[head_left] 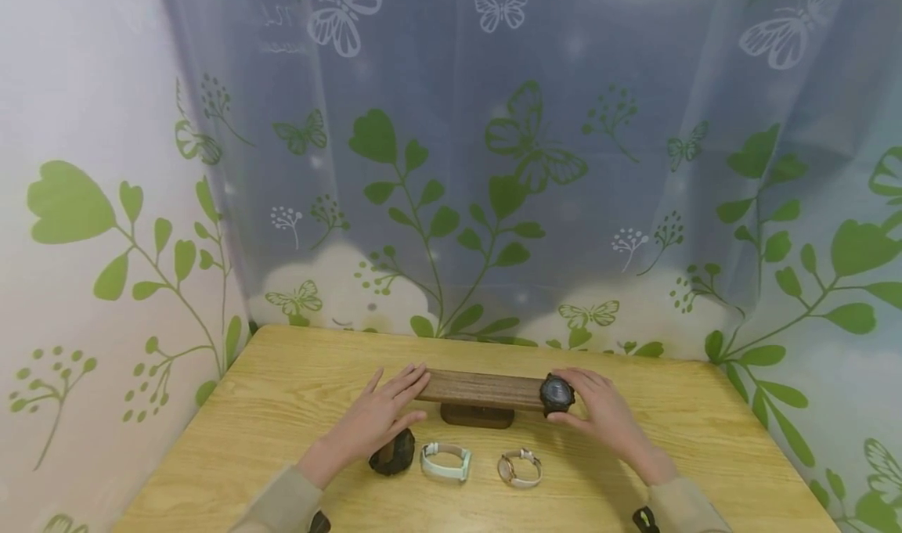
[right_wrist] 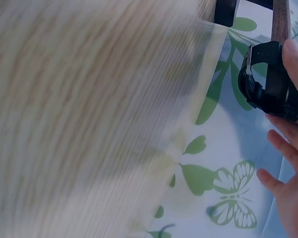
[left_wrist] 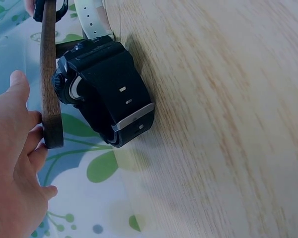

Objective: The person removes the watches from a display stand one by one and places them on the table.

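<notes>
A wooden watch stand (head_left: 486,390) with a dark bar on a low base stands on the table. At the bar's left end my left hand (head_left: 377,415) rests with extended fingers touching it, the thumb apart from the wood. My right hand (head_left: 602,415) holds a black digital watch (head_left: 557,393) between thumb and fingers at the right end. In the right wrist view that watch's (right_wrist: 274,82) buckled strap forms a loop beside the bar. Another black watch (left_wrist: 107,89), buckled in a loop, lies near my left hand, below the bar.
In front of the stand lie a mint-green strap watch (head_left: 445,462) and a small watch with a pale strap (head_left: 521,469). The wooden table (head_left: 296,361) meets a leaf-and-butterfly patterned curtain (head_left: 458,165) at its back edge.
</notes>
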Motion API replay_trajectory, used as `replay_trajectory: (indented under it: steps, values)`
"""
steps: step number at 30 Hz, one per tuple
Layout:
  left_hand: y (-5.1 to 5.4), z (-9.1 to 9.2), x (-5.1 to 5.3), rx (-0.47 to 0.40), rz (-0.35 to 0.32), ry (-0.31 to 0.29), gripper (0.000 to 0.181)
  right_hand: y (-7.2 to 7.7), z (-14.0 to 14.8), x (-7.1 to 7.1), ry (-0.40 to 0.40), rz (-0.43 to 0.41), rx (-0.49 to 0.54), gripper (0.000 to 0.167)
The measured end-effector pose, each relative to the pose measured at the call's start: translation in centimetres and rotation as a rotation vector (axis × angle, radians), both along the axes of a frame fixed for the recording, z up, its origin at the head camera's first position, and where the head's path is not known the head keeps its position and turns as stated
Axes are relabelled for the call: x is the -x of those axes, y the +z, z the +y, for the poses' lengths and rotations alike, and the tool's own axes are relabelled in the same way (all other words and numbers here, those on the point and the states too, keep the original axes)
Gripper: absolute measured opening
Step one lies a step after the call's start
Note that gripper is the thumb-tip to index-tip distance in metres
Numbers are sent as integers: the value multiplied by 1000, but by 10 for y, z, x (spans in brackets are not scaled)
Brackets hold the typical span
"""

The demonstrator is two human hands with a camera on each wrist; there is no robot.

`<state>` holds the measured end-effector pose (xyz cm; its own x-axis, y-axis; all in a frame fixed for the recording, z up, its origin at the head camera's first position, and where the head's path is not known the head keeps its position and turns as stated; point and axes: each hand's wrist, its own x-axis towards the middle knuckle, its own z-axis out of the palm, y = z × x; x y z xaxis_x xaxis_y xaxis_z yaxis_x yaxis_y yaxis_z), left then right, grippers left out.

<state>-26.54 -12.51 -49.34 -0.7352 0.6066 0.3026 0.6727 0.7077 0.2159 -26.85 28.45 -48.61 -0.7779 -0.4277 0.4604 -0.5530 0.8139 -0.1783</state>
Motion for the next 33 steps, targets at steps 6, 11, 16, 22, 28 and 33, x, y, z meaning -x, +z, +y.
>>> replay_trajectory:
  steps: [6,11,16,22,28,33]
  values:
    - [0,1,0,-4,-3,-2,67,-2,14,-6,-24,30,12,71]
    - [0,1,0,-3,-2,-5,67,-2,25,-14,-52,45,21,72]
    - [1,0,0,-5,-3,-5,67,2,32,-23,-54,73,12,71]
    - [1,1,0,-1,7,-2,66,1,38,-29,-41,112,-12,72]
    - [1,1,0,-6,2,1,66,-3,41,-37,-30,122,-39,72]
    - [1,2,-1,-7,-4,6,66,-6,41,-43,3,151,-46,70]
